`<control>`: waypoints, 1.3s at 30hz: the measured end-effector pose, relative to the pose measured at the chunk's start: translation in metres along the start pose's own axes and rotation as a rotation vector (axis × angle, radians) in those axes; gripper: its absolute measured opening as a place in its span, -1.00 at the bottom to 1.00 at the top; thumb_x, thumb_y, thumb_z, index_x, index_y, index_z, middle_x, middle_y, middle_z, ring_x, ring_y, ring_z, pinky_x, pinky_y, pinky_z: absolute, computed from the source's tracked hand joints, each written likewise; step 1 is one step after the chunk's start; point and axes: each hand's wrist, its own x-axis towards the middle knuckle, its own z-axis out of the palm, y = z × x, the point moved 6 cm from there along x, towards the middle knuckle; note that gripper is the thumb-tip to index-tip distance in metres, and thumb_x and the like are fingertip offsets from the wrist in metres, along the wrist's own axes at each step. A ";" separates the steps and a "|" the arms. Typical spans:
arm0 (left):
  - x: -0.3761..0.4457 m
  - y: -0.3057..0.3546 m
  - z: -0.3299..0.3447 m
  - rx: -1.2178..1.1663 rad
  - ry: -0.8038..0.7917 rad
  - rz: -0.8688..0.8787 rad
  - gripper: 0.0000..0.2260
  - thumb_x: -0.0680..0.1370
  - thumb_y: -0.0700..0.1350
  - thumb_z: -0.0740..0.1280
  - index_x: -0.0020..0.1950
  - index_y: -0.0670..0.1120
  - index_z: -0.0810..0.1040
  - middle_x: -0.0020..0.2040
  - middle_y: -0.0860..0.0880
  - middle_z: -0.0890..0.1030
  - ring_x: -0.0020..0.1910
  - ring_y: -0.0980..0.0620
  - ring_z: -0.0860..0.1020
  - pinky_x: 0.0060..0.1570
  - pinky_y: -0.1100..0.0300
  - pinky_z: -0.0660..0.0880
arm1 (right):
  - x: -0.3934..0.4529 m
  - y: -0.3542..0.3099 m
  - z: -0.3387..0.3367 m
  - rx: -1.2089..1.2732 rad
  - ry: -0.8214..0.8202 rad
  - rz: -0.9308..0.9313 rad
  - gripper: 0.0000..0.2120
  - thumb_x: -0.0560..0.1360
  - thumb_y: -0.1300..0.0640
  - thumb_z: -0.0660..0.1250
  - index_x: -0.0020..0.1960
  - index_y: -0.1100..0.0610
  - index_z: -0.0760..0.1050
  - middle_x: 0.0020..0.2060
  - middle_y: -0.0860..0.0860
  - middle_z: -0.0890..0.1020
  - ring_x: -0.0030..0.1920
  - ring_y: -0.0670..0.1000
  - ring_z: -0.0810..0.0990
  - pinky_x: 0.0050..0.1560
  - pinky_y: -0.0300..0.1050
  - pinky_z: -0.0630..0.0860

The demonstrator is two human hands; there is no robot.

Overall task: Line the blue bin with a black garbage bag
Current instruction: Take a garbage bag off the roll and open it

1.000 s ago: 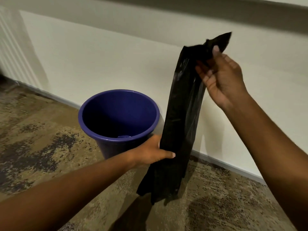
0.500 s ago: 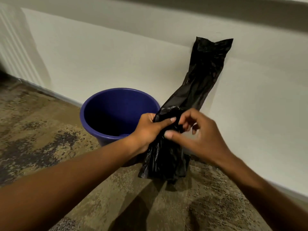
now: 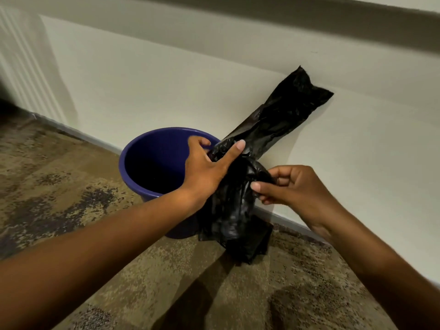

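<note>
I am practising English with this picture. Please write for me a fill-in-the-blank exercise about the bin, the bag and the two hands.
1. The garbage bag is ____ in colour.
2. The bin stands on the carpet, close to the ____.
3. The left hand and the right hand both hold the ____.
4. The inside of the bin has no ____ in it yet.

Missing words: black; wall; bag; bag

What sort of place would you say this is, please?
Probably an indoor room or corridor, perhaps a hotel or office: patterned carpet, a plain cream wall with a baseboard, and a blue bin standing against it.
</note>
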 end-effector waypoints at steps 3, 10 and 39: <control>-0.006 0.027 -0.012 0.304 0.205 0.296 -0.38 0.29 0.42 0.36 0.08 0.02 0.28 0.03 0.02 0.41 0.04 0.03 0.41 -0.01 0.19 0.43 | 0.003 -0.010 -0.004 0.125 0.026 -0.003 -0.71 0.26 0.05 0.57 -0.09 0.18 0.68 -0.25 0.11 0.72 -0.30 -0.04 0.65 -0.19 -0.18 0.61; -0.026 0.064 0.010 0.308 -0.188 0.597 -0.59 0.39 0.31 0.31 -0.25 -0.05 0.52 -0.16 0.00 0.51 -0.08 0.03 0.46 -0.06 0.20 0.38 | 0.016 -0.029 -0.011 0.277 0.187 -0.036 -0.78 0.31 -0.04 0.53 -0.29 0.10 0.63 -0.46 -0.02 0.59 -0.44 -0.09 0.54 -0.38 -0.24 0.53; -0.014 0.000 0.032 -0.344 -0.328 -0.228 -0.59 0.43 0.21 0.41 -0.35 -0.12 0.51 -0.38 -0.15 0.56 -0.42 -0.04 0.57 -0.42 0.24 0.56 | 0.020 0.010 0.001 0.184 -0.016 0.144 -0.67 0.28 0.21 0.54 0.01 0.29 0.62 -0.13 0.17 0.73 -0.11 0.08 0.73 -0.20 -0.17 0.64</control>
